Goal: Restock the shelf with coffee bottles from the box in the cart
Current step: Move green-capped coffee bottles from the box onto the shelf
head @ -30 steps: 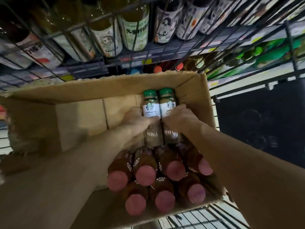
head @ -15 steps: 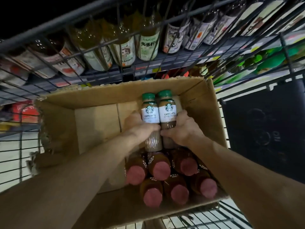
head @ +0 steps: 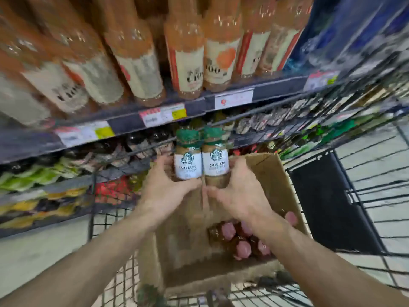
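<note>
- Head view: two green-capped coffee bottles [head: 201, 156] upright, side by side and touching, held above the far end of the cardboard box [head: 276, 173]. White labels read "CAFFE LATTE"; the smaller print below is blurred.
- Left hand [head: 164, 191] grips the left bottle from its outer side, fingers curled round the back and mostly hidden, thumb across the lower front.
- Right hand [head: 239, 191] grips the right bottle likewise, fingers wrapped behind it, thumb near the base. Bottle bottoms are covered by both hands.
- Inside the box, beneath the right forearm: pink-capped bottles [head: 242, 242], partly hidden, count unclear.
- Box sits in the wire cart [head: 365, 191]; its near wall and the cart's near edge are cut by the frame bottom.
- Beyond the box: shelf [head: 274, 90] with price tags [head: 162, 114], unreadable; tall orange-tinted bottles [head: 186, 52] above, tops cut off; lower rows behind the cart wire are smeared, contents hard to identify.
</note>
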Tool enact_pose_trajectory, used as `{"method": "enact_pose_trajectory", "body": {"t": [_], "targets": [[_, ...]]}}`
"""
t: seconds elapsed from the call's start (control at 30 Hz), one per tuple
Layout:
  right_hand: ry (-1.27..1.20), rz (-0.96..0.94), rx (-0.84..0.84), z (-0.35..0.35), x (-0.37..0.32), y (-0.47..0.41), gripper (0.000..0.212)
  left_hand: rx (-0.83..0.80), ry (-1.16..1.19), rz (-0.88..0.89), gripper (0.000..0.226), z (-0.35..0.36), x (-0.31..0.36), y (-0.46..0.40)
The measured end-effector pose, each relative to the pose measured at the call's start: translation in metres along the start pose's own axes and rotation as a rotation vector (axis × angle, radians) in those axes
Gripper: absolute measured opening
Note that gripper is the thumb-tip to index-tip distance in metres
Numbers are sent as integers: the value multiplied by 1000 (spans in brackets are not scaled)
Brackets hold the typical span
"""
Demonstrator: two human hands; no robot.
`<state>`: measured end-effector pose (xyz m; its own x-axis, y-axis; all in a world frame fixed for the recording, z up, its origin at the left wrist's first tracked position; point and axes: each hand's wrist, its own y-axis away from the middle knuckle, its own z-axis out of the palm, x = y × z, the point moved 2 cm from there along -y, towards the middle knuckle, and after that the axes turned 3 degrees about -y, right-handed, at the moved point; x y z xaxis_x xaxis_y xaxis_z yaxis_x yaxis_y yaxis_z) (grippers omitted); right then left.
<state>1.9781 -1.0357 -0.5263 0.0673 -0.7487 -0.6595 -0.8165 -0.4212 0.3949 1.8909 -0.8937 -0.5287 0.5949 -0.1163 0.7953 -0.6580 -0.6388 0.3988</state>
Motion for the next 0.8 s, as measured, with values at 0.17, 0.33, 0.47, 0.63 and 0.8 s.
{"method": "enact_pose_trajectory", "body": {"t": [0.17, 0.33, 0.47, 0.63, 0.8], "targets": [[-117, -176, 77, -31, -106, 45, 57, 95, 106, 170, 49, -101, 73, 39], [-155, -374, 197, -76, -212, 87, 56, 211, 151, 344, 50, -195, 148, 77], [-167, -532, 250, -105, -294, 115, 55, 326, 130, 486, 51, -267, 200, 106], [-186, -686, 264, -125, -387, 146, 57, 460, 104, 618, 49, -351, 246, 138], [-210, -808, 299, -123, -458, 160, 59, 574, 112, 683, 49, -417, 267, 149]]}}
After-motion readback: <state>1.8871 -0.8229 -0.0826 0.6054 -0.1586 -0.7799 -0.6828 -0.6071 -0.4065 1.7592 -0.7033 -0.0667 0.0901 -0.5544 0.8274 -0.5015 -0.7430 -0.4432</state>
